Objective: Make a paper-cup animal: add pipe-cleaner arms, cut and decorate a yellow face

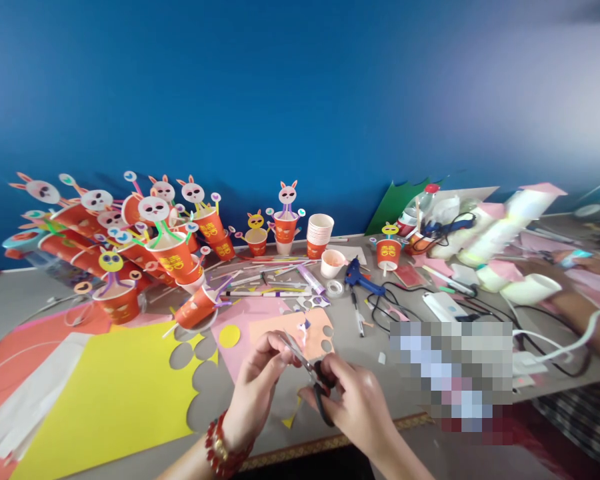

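Note:
My right hand (356, 400) is closed around the black handles of a pair of scissors (307, 373), whose blades point up and left. My left hand (260, 383), with a red bead bracelet at the wrist, pinches something small at the blade tips; what it is cannot be made out. Both hands hover over the near edge of the grey table (215, 393). Just beyond them lies a peach paper sheet (300, 330) with round holes cut out. A small yellow scrap (289, 421) lies below the hands.
A big yellow sheet (110, 393) with cut-out circles lies left. Several orange paper cups with bunny faces (165, 253) crowd the back left. A blue glue gun (357, 277), tape roll (335, 288), stacked cups (319, 235) and cables sit behind. Another person's arm (580, 300) is at right.

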Demonstrator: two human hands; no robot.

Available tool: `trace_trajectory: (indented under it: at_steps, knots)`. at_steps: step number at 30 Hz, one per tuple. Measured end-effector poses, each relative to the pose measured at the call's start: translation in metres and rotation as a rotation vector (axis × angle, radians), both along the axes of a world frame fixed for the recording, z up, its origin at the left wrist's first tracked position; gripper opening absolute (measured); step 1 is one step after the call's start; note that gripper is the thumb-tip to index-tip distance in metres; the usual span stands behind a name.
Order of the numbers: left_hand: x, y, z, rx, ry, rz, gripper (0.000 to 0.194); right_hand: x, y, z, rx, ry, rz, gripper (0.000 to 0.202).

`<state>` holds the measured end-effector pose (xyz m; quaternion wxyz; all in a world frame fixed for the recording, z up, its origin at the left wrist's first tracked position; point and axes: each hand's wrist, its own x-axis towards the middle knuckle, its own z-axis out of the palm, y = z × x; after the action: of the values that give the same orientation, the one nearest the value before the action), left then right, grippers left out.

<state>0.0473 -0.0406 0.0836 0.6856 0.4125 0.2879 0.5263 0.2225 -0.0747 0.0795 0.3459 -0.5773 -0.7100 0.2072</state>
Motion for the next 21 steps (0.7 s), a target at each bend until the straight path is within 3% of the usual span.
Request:
trace_trajectory:
  at_steps: [11,17,21]
  knots:
    - [0.001,0.000,0.004,-0.012,0.041,0.004,0.016,0.016,0.007,-0.010,-0.021,-0.025,-0.038,0.036]
    - [-0.003,0.002,0.002,-0.022,0.049,-0.014,0.017,0.047,0.018,-0.029,-0.014,-0.394,-0.143,0.026]
    - [-0.005,0.005,0.002,-0.010,0.082,-0.008,0.016,0.059,0.022,-0.045,0.018,-0.519,-0.158,0.028]
